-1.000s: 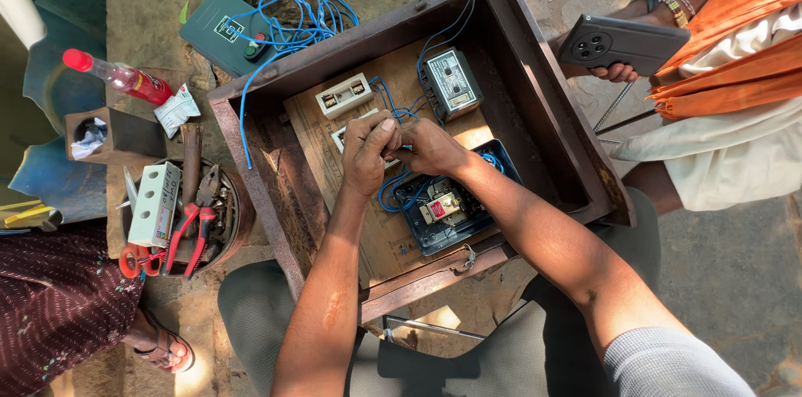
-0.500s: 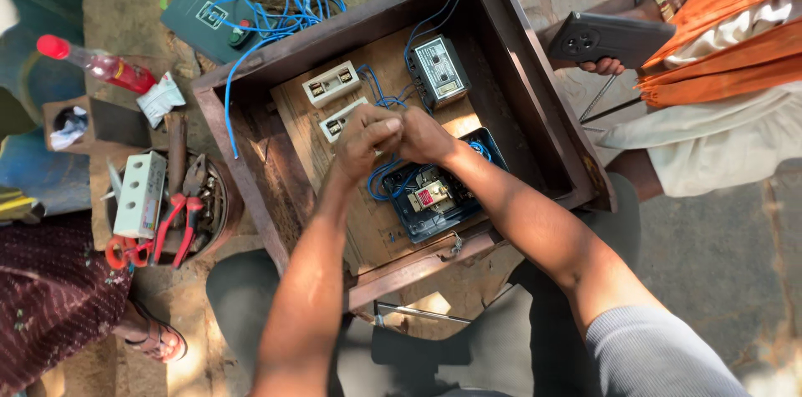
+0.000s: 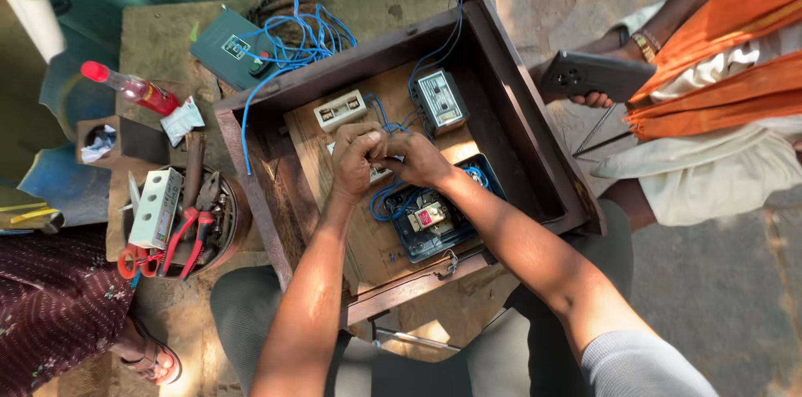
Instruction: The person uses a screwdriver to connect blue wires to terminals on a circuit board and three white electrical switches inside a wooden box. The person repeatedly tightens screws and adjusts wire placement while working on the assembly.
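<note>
Head view: inside the wooden box [image 3: 535, 138], switches and breaker are seen mounted, while blue wire [image 3: 380, 197] at its middle is pinched by left hand [image 3: 357, 159] and right hand [image 3: 415, 156] fingers, wiring apparently unfinished.

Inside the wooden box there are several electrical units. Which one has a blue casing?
The open unit at the box's near right, just below the right hand. Its tray is blue; the socket is cream and the upper device is grey.
</note>
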The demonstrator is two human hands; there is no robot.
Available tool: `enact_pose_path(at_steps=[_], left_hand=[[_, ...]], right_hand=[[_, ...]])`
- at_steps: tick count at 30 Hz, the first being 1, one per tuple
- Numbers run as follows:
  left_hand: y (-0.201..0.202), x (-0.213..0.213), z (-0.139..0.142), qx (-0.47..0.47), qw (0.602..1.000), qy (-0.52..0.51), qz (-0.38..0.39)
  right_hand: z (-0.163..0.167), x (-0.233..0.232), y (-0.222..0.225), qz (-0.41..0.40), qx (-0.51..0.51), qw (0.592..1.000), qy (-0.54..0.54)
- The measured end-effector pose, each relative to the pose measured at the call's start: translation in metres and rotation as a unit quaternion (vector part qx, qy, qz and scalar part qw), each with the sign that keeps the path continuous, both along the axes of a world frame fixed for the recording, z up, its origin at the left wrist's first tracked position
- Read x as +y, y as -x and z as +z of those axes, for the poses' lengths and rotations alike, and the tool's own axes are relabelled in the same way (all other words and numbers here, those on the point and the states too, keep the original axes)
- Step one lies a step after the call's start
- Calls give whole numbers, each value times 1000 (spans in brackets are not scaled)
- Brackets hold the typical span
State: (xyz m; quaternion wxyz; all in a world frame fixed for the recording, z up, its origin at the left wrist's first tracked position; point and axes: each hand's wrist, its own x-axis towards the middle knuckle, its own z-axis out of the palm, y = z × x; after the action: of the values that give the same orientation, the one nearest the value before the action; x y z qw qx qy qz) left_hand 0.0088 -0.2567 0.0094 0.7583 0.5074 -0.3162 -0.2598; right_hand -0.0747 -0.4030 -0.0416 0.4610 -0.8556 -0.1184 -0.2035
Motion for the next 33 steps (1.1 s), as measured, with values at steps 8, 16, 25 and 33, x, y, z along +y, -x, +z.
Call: enact_pose_path(at_steps=[8,16,25,33], left_hand=[[45,-25,-24,41,961,65,266],[-8,6,-15,-18,997,49,50],[34,-17,-13,57,933,103,340],[6,-7,-24,-40,991,46,122]], right_hand=[[-17,1,3,-5,60,998,-35],[-12,-16,0,-6,86,996,30],[-38,-23,0,-49,211,967,131],[-19,-15,0,-77,290,951,71]])
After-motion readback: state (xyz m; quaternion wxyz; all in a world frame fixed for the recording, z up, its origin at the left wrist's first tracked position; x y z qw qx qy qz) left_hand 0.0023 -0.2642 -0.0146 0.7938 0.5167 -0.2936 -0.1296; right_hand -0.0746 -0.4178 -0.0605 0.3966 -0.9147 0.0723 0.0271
